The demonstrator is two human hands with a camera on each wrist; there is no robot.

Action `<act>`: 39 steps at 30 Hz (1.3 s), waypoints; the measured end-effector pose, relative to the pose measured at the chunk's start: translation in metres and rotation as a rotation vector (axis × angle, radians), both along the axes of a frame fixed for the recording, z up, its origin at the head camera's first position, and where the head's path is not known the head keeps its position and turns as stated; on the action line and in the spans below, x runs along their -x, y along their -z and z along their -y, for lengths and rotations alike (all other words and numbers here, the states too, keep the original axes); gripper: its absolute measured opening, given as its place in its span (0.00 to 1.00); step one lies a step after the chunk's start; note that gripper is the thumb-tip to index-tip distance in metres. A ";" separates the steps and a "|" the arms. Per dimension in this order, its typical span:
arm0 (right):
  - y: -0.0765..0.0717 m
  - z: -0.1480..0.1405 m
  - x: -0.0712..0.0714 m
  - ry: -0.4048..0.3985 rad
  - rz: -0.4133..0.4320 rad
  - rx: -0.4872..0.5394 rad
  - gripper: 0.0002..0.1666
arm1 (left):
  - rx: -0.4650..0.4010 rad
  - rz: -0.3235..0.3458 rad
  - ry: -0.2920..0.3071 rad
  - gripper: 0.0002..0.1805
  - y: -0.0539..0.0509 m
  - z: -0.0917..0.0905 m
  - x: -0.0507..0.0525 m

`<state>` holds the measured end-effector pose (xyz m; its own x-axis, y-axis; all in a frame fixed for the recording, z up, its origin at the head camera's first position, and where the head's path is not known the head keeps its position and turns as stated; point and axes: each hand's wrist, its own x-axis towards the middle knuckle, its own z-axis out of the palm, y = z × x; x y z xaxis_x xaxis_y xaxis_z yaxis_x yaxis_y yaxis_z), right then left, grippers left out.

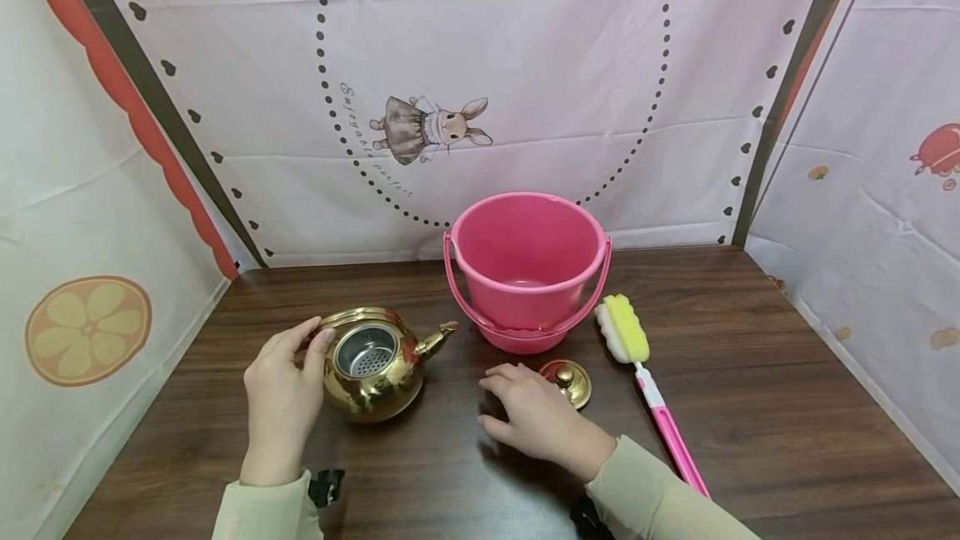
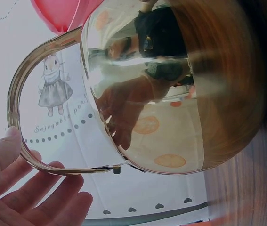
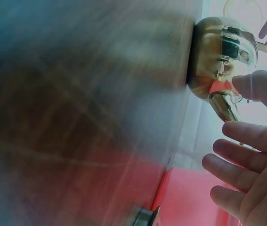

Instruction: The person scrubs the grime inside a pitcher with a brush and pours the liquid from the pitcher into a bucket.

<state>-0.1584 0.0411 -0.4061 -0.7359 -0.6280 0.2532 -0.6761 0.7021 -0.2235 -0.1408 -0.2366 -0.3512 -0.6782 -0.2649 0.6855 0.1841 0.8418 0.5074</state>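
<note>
A shiny gold teapot (image 1: pixel 375 386) stands lidless at the left of the table, its strainer visible and its spout pointing right. My left hand (image 1: pixel 283 394) is at its handle; in the left wrist view the thumb and fingers of that hand (image 2: pixel 34 183) lie around the handle's bend (image 2: pixel 15 101). My right hand (image 1: pixel 536 419) hovers over the table with spread, relaxed fingers, holding nothing. Just beyond it lies the gold lid (image 1: pixel 573 383), partly covered by the hand in the head view. In the right wrist view the right hand (image 3: pixel 251 155) has its fingers apart, with the teapot (image 3: pixel 218 56) beyond.
A pink bucket (image 1: pixel 525 307) stands behind the lid, its handle hanging down at the front. To the right lies a brush with a yellow and white sponge head (image 1: pixel 624 330) and pink handle (image 1: pixel 678 448). Printed cloth walls (image 1: pixel 525 65) enclose the table (image 1: pixel 435 482) at the back and sides.
</note>
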 end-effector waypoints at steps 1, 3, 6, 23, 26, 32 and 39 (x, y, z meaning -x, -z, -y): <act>0.000 0.000 0.000 -0.001 0.004 0.001 0.26 | 0.000 -0.001 0.000 0.14 0.000 0.000 0.000; 0.000 0.001 0.000 0.001 0.008 -0.002 0.26 | -0.002 -0.002 0.001 0.14 0.000 0.000 0.000; 0.000 0.002 -0.001 0.002 0.010 -0.008 0.26 | -0.006 -0.003 0.002 0.14 0.000 0.000 0.000; 0.001 0.007 -0.002 -0.008 -0.009 -0.025 0.26 | -0.006 0.002 -0.006 0.14 0.000 0.000 0.000; 0.001 0.008 -0.002 -0.011 -0.010 -0.024 0.26 | -0.006 -0.003 -0.005 0.13 0.000 0.000 0.000; 0.000 0.011 -0.003 -0.016 -0.010 -0.031 0.26 | 0.008 -0.007 -0.010 0.13 0.000 0.000 0.001; 0.000 0.015 -0.003 -0.037 0.001 -0.030 0.25 | 0.005 -0.006 -0.003 0.13 0.000 0.001 0.000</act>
<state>-0.1549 0.0266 -0.4056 -0.7124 -0.6617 0.2336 -0.7013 0.6832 -0.2034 -0.1411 -0.2372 -0.3510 -0.6732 -0.2632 0.6910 0.1846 0.8451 0.5017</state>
